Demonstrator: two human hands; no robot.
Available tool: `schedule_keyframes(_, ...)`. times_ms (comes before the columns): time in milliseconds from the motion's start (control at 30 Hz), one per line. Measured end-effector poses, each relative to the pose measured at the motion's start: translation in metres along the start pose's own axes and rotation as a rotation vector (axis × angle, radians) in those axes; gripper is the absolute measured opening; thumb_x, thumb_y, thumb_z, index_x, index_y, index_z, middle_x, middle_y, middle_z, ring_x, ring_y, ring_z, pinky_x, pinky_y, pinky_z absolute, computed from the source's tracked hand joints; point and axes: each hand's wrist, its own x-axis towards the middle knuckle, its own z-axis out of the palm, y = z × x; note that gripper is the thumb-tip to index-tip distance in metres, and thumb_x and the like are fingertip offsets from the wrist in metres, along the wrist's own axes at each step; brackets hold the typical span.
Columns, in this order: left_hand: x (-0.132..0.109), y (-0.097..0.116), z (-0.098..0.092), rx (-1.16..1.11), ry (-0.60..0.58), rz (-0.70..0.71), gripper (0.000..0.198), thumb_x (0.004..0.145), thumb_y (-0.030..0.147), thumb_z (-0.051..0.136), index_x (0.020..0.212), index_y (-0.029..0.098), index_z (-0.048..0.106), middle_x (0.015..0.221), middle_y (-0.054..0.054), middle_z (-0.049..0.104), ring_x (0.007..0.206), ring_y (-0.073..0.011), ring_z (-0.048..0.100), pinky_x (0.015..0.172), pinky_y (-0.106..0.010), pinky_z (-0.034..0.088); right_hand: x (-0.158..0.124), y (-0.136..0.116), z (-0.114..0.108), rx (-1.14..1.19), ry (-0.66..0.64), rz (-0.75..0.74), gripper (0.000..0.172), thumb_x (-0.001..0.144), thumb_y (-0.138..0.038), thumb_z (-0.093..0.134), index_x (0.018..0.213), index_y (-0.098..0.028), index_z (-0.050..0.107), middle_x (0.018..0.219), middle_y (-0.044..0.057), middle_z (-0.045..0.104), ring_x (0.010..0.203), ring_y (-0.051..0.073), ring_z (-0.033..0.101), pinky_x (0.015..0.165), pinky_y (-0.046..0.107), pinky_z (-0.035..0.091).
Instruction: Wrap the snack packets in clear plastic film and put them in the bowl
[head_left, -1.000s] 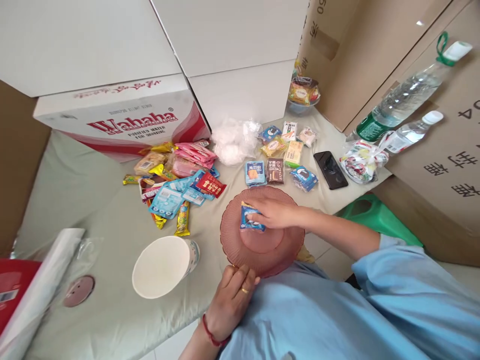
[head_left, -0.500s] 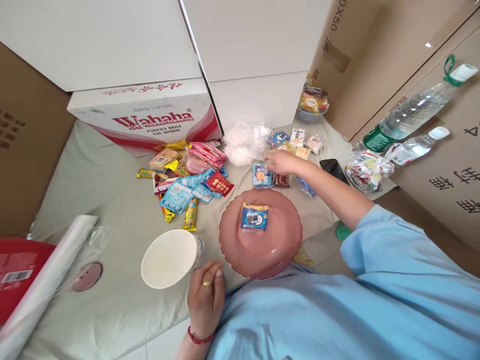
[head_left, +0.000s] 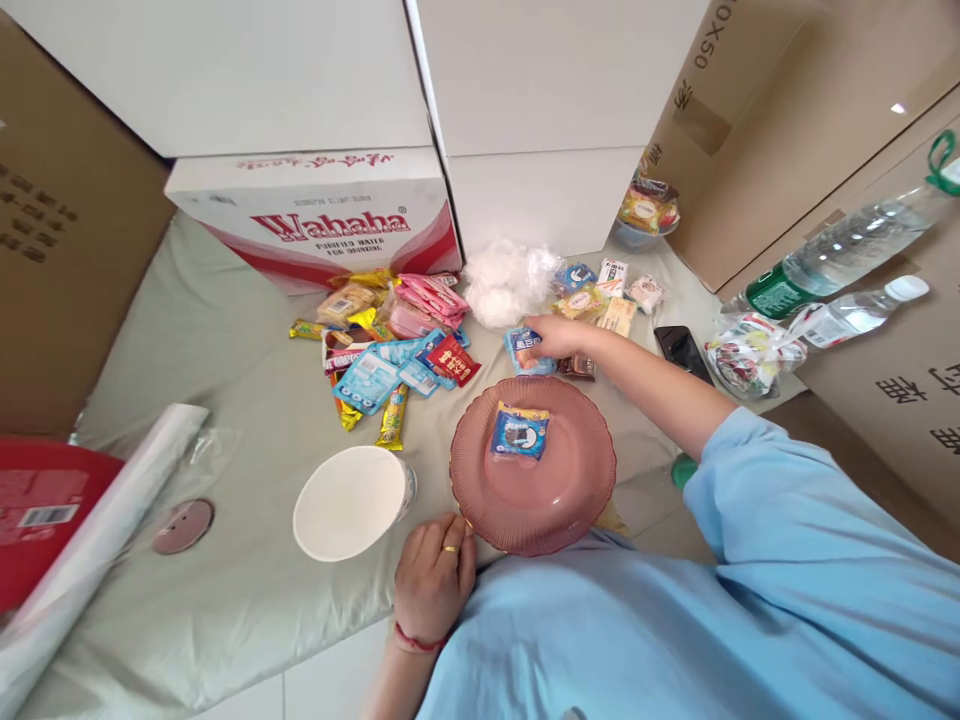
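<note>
The right hand (head_left: 559, 338), hovering over the snacks half a second ago, now pinches the edge of a blue packet (head_left: 523, 351) with an orange picture, on the surface (head_left: 225, 600) at 12 o'clock of the pink plate (head_left: 559, 500); the left hand (head_left: 435, 575), fingers curled, sits at its 8 o'clock rim, grip unclear; a cookie packet (head_left: 520, 433) lies inside.

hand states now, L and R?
Left hand: open, empty, resting beside the pink plate rim.
Right hand: fingers on a blue snack packet; grip cannot be told.
</note>
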Motion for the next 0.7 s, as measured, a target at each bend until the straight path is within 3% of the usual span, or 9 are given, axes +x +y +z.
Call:
schedule_keyframes(100,-0.001,0.0,0.001,0.008,-0.008,0.003,0.019,0.09,0.007,0.062,0.104,0.02,0.064,0.095,-0.009,0.074,0.079,-0.0209,0.066,0.074,-0.035,0.052,-0.033,0.016,-0.006,0.131,0.191,-0.097,0.03,0.098,-0.021,0.055,0.124,-0.011,0.064,0.121,0.012,0.07,0.105,0.023,0.064,0.09,0.03,0.047)
schedule_keyframes(200,-0.001,0.001,0.0,0.002,-0.018,0.004,0.018,0.09,0.006,0.064,0.105,0.017,0.064,0.096,-0.01,0.074,0.081,-0.0212,0.066,0.076,-0.035,0.052,-0.08,0.026,-0.021,0.298,0.4,-0.296,0.027,0.101,-0.022,0.05,0.124,-0.015,0.062,0.109,0.007,0.07,0.098,0.022,0.063,0.089,0.032,0.048)
schedule_keyframes(233,-0.001,0.001,0.0,0.0,-0.019,0.004,0.018,0.091,0.006,0.064,0.105,0.017,0.063,0.095,-0.01,0.074,0.081,-0.0211,0.065,0.075,-0.034,0.052,-0.097,0.024,-0.024,0.337,0.37,-0.417,0.026,0.102,-0.023,0.05,0.125,-0.017,0.061,0.107,0.005,0.069,0.097,0.021,0.063,0.088,0.032,0.048)
schedule_keyframes(300,-0.001,0.001,-0.001,-0.002,-0.017,0.013,0.018,0.091,0.005,0.064,0.105,0.016,0.063,0.095,-0.01,0.074,0.081,-0.0211,0.064,0.075,-0.034,0.051,-0.125,0.007,-0.021,0.337,0.19,-0.678,0.025,0.102,-0.018,0.049,0.123,-0.018,0.062,0.109,0.007,0.069,0.099,0.019,0.064,0.089,0.031,0.05)
schedule_keyframes(367,-0.001,0.001,-0.001,0.001,-0.018,0.028,0.017,0.091,0.005,0.064,0.105,0.016,0.063,0.095,-0.011,0.073,0.081,-0.0213,0.064,0.075,-0.034,0.051,-0.142,-0.022,-0.002,0.198,0.006,-0.821,0.024,0.099,-0.012,0.052,0.118,-0.016,0.066,0.112,0.011,0.067,0.099,0.021,0.063,0.087,0.032,0.05)
schedule_keyframes(467,-0.002,-0.001,-0.002,-0.01,-0.035,0.034,0.017,0.091,0.005,0.064,0.105,0.015,0.063,0.097,-0.011,0.073,0.083,-0.0215,0.064,0.076,-0.034,0.052,-0.143,-0.066,0.045,-0.097,-0.13,-0.817,0.022,0.096,-0.01,0.057,0.113,-0.014,0.07,0.109,0.014,0.068,0.09,0.023,0.064,0.08,0.035,0.051)
schedule_keyframes(600,-0.003,-0.002,-0.002,-0.062,-0.037,-0.01,0.02,0.092,0.003,0.063,0.108,0.016,0.064,0.097,-0.009,0.072,0.084,-0.02,0.064,0.078,-0.033,0.053,-0.129,-0.096,0.097,-0.263,-0.019,-0.721,0.024,0.101,-0.014,0.053,0.119,-0.014,0.069,0.117,0.015,0.07,0.094,0.025,0.065,0.078,0.037,0.053)
schedule_keyframes(700,-0.004,-0.003,-0.002,-0.113,0.023,-0.057,0.026,0.091,0.002,0.064,0.111,0.017,0.064,0.099,-0.008,0.07,0.088,-0.0195,0.065,0.079,-0.031,0.054,-0.128,-0.094,0.104,-0.264,0.144,-0.849,0.021,0.103,-0.016,0.052,0.111,-0.014,0.071,0.118,0.013,0.071,0.105,0.025,0.064,0.083,0.036,0.053)
